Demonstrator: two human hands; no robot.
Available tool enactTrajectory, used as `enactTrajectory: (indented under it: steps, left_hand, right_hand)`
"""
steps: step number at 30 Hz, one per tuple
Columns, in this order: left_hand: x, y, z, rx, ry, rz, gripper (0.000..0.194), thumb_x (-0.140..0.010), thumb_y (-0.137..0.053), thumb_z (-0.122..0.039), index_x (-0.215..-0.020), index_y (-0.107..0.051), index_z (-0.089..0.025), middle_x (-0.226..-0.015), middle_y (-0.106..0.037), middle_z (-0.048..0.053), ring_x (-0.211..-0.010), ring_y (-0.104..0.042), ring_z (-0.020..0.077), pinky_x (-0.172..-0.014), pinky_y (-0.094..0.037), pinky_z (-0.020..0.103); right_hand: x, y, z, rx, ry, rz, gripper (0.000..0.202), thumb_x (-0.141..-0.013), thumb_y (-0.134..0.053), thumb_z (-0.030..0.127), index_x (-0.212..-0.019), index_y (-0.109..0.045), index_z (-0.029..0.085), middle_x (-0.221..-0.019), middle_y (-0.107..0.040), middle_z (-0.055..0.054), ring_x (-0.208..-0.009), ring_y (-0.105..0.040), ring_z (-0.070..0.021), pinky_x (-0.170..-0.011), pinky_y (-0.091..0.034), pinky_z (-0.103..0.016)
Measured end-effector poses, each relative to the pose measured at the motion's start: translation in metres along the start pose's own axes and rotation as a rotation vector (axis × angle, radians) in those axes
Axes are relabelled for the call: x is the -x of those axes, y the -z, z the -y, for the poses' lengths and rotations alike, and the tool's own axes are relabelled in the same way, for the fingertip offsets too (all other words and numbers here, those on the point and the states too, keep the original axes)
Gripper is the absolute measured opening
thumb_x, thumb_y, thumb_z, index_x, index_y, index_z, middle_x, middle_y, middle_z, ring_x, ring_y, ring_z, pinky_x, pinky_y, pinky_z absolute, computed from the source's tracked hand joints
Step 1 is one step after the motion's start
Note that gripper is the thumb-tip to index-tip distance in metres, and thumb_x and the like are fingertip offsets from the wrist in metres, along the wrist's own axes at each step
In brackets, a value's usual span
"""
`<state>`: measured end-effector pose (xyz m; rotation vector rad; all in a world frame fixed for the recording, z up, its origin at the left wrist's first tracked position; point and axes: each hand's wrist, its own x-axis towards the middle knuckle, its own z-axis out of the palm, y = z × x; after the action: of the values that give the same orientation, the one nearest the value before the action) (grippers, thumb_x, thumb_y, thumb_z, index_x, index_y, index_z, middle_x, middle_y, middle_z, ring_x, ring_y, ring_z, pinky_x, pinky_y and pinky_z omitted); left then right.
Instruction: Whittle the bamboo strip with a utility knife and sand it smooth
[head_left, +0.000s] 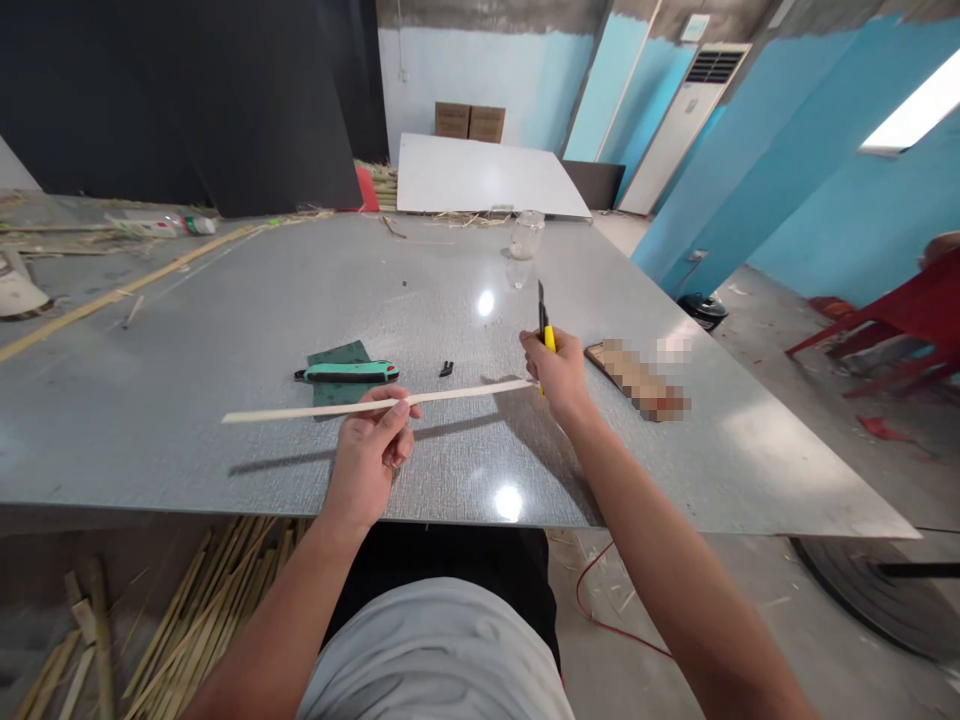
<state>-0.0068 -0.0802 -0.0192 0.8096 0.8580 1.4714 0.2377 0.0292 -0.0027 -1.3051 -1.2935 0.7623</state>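
Note:
A thin pale strip lies almost level above the grey table, pinched near its middle by my left hand. My right hand is closed round a yellow and black utility knife, its blade pointing away from me. The strip's right end reaches my right hand's fingers; whether they grip it too, I cannot tell. Just beyond my left hand, a teal and black cutter rests on a dark green piece. A small black part sits between the two hands.
Right of my right hand lies a brown, partly blurred object. A clear jar stands toward the far edge of the table. A long strip crosses the left side. Bamboo pieces lie below the near edge.

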Motion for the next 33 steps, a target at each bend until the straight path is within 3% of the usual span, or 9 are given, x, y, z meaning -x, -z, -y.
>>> enactTrajectory:
  steps: [7, 16, 20, 24, 28, 30, 33]
  left_hand:
    - [0.000, -0.003, -0.001, -0.004, -0.027, -0.127, 0.029, -0.087, -0.081, -0.041, -0.084, -0.064, -0.018, -0.083, -0.077, 0.003, -0.045, -0.047, 0.0021, -0.044, -0.036, 0.014]
    - [0.000, 0.000, -0.002, 0.056, 0.008, -0.151, 0.040, -0.095, -0.069, -0.055, -0.108, -0.078, -0.018, -0.092, -0.080, 0.008, -0.050, -0.051, 0.0039, -0.047, -0.040, 0.016]
    - [0.001, -0.001, -0.001, 0.013, -0.006, -0.113, 0.040, -0.095, -0.069, -0.053, -0.114, -0.078, -0.019, -0.094, -0.078, 0.008, -0.053, -0.051, 0.0045, -0.050, -0.042, 0.017]
    - [0.003, -0.001, -0.002, 0.007, -0.054, -0.099, 0.038, -0.093, -0.073, -0.048, -0.121, -0.076, -0.024, -0.096, -0.076, 0.006, -0.056, -0.052, 0.0054, -0.051, -0.042, 0.018]
    - [0.005, 0.000, -0.005, 0.079, -0.156, -0.217, 0.033, -0.089, -0.076, -0.043, -0.119, -0.075, -0.028, -0.087, -0.071, 0.001, -0.054, -0.051, 0.0058, -0.050, -0.041, 0.018]
    - [0.005, 0.001, -0.007, 0.096, -0.158, -0.221, 0.032, -0.090, -0.072, -0.052, -0.105, -0.078, -0.024, -0.080, -0.068, 0.002, -0.054, -0.052, 0.0072, -0.049, -0.041, 0.020]
    - [0.006, 0.001, -0.007, 0.082, -0.071, -0.090, 0.060, -0.091, -0.056, -0.073, -0.087, -0.079, -0.018, -0.077, -0.069, 0.006, -0.055, -0.056, 0.0109, -0.048, -0.044, 0.023]
  right_hand:
    - [0.004, -0.007, 0.006, -0.225, -0.046, 0.071, 0.038, -0.082, -0.077, 0.045, -0.070, -0.049, 0.023, -0.059, -0.037, 0.006, -0.050, -0.033, -0.0083, -0.049, -0.024, -0.028]
    - [0.014, -0.007, 0.017, -0.416, -0.131, 0.277, 0.046, -0.086, -0.072, 0.066, -0.080, -0.064, 0.021, -0.059, -0.044, 0.004, -0.051, -0.038, -0.0090, -0.049, -0.030, -0.027]
    - [0.012, -0.005, 0.016, -0.493, -0.159, 0.327, 0.036, -0.079, -0.086, 0.049, -0.081, -0.064, 0.021, -0.061, -0.043, 0.006, -0.053, -0.036, -0.0081, -0.050, -0.030, -0.025]
    - [0.005, -0.001, 0.012, -0.594, -0.178, 0.227, 0.035, -0.072, -0.090, 0.036, -0.077, -0.058, 0.022, -0.062, -0.039, 0.007, -0.053, -0.033, -0.0074, -0.049, -0.028, -0.025]
    - [-0.005, 0.012, 0.007, -0.667, -0.205, 0.058, 0.040, -0.073, -0.086, 0.044, -0.077, -0.052, 0.024, -0.062, -0.031, 0.009, -0.051, -0.029, -0.0084, -0.047, -0.028, -0.026]
    - [-0.011, 0.021, 0.002, -0.642, -0.201, -0.012, 0.040, -0.077, -0.081, 0.051, -0.080, -0.051, 0.025, -0.062, -0.029, 0.009, -0.051, -0.028, -0.0098, -0.047, -0.030, -0.027]
    - [-0.016, 0.029, -0.007, -0.598, -0.185, -0.082, 0.040, -0.081, -0.075, 0.057, -0.082, -0.049, 0.026, -0.061, -0.029, 0.008, -0.051, -0.028, -0.0111, -0.047, -0.031, -0.028]
